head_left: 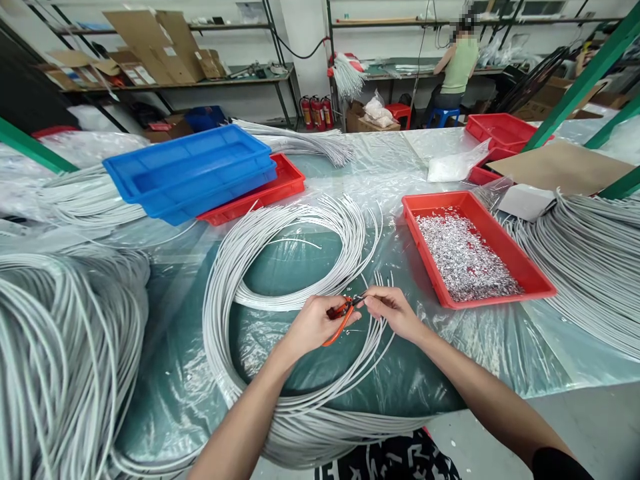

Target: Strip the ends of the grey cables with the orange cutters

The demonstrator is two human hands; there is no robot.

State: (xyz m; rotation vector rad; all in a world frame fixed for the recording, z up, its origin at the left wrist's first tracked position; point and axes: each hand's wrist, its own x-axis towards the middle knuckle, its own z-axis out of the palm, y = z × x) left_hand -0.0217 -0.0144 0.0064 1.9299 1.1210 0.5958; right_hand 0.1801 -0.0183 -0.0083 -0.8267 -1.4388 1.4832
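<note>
My left hand (317,321) is closed around a pair of pliers (343,325) with orange handles and dark jaws pointing right. At the jaws' tips, my right hand (389,308) has its thumb and fingertips pinched together. What sits between them is too small to make out. Around and under both hands lies a large coil of white cables (220,300), with loose cable ends standing up just behind my right hand. To the right, a red tray (435,283) holds a heap of small shiny metal pieces (465,250).
Thick bundles of grey-white cable (65,347) lie at the left, and more cable (580,253) at the right. Stacked blue trays (190,167) rest on a red tray (295,179) behind the coil. Green posts (580,80) rise at the right. A person (460,67) sits at the far bench.
</note>
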